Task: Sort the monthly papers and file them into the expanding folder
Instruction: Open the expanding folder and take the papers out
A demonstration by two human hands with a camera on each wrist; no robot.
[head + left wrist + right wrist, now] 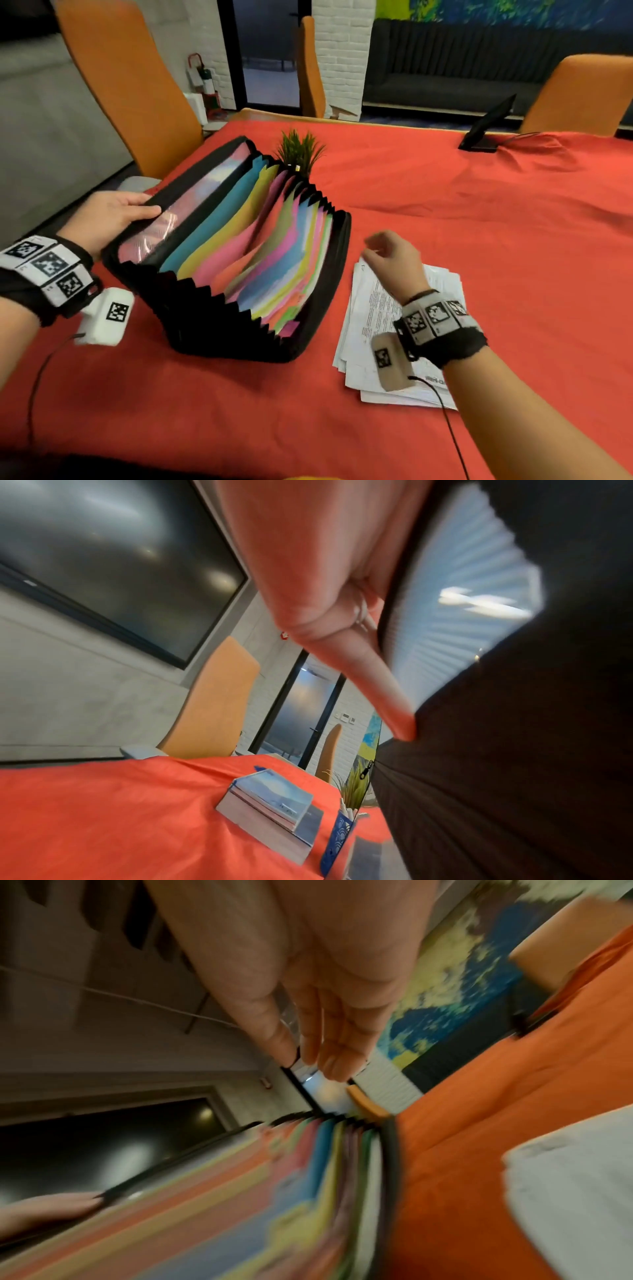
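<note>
Head view shows your left hand (113,219) gripping the expanding folder (239,253) rim at left, while your empty, loosely curled right hand (394,260) hovers over limp, slippery papers (373,308); pinch their corner.

R hand (308,988) above expanding folder (240,1204), fingers (337,1066) straight, holding nothing. Folder's coloured dividers blurred. White papers (565,1191) right of folder, on orange cloth (479,1123). Another hand (44,1213) grips folder's far edge.

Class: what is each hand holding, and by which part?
Left hand grips the expanding folder by its front flap's top edge. Right hand holds nothing, above the papers.
</note>
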